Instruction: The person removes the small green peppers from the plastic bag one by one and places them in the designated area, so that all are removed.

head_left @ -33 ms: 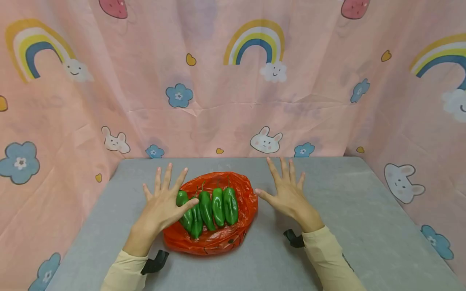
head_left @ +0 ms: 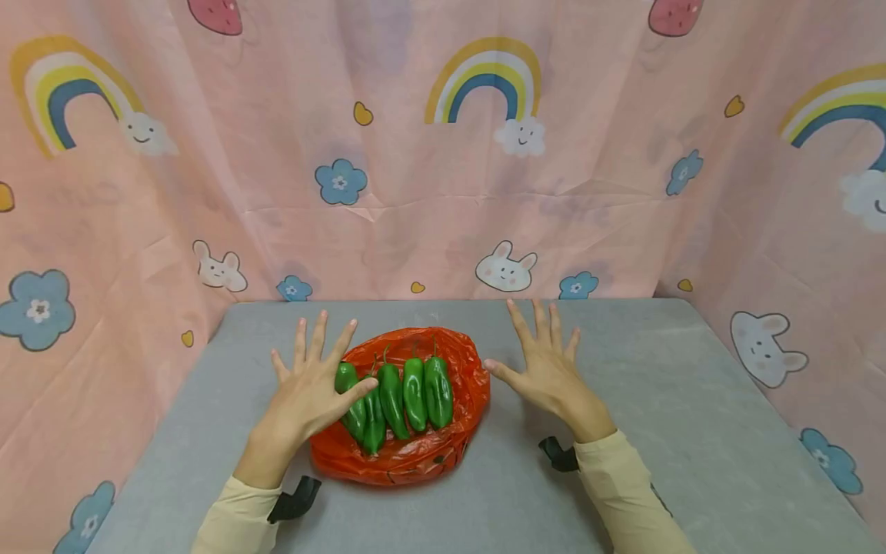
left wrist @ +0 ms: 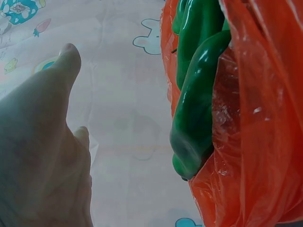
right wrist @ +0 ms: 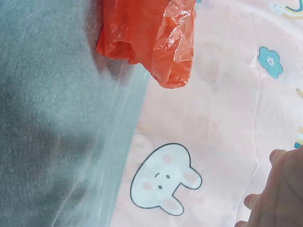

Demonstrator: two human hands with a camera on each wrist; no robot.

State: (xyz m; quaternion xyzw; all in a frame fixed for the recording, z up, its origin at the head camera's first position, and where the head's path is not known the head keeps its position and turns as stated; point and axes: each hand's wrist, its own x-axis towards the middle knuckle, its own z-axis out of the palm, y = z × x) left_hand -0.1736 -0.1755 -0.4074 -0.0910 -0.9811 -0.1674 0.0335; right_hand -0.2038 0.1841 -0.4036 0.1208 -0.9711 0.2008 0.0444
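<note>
Several green peppers (head_left: 415,394) lie side by side, stems toward the back, on a red plastic bag (head_left: 401,468) spread on the table. My left hand (head_left: 311,392) is held palm down with fingers spread, at the bag's left side; its thumb overlaps the leftmost peppers in the head view. To the right of the bag, my right hand (head_left: 547,373) also has its fingers spread, the thumb tip close to the bag's edge. Neither hand holds anything. The left wrist view shows a glossy pepper (left wrist: 196,104) beside the bag's crumpled wall (left wrist: 265,118).
The grey table (head_left: 692,431) reaches back to a pink curtain (head_left: 415,231) printed with rainbows, flowers and rabbits, which also hangs at both sides. A black strap piece (head_left: 295,500) juts from the left wrist, and another black piece (head_left: 557,454) from the right wrist.
</note>
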